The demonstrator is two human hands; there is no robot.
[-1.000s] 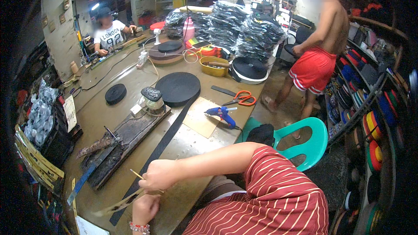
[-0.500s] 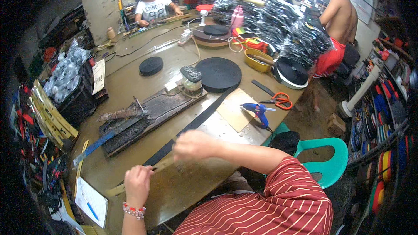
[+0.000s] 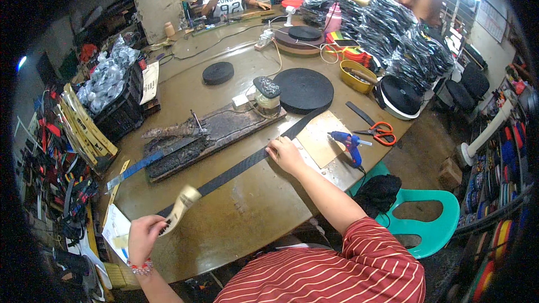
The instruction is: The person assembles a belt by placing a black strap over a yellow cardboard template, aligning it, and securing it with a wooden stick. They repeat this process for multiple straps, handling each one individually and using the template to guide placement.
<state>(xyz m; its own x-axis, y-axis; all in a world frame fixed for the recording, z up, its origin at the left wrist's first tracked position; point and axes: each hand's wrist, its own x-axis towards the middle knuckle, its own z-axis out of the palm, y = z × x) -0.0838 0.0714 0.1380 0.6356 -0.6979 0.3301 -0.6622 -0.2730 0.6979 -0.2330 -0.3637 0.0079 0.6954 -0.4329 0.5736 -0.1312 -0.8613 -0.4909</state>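
Note:
My left hand (image 3: 147,234), a beaded bracelet at its wrist, is closed on a curled yellowish strip (image 3: 181,206) with dark marks on it. The strip's free end arches up above the table. Beneath it a black webbing strap (image 3: 236,177) crosses the table diagonally from a large black webbing roll (image 3: 303,90). My right hand (image 3: 285,154) is closed on the strap's edge partway along, fingers bent and pressed together. A thin pale sliver shows by its fingertips, too small to name.
A charred wooden board (image 3: 216,134) with a metal ruler (image 3: 149,165) lies beyond the strap. At right are a blue glue gun (image 3: 349,145), orange-handled scissors (image 3: 383,133) and a cardboard sheet (image 3: 319,140). A green plastic chair (image 3: 432,196) stands beside the table. Two people are farther back.
My right hand has moved right and away from me, onto the strap. My left hand has moved left and nearer, and the yellowish strip now curls up from it. The view has shifted.

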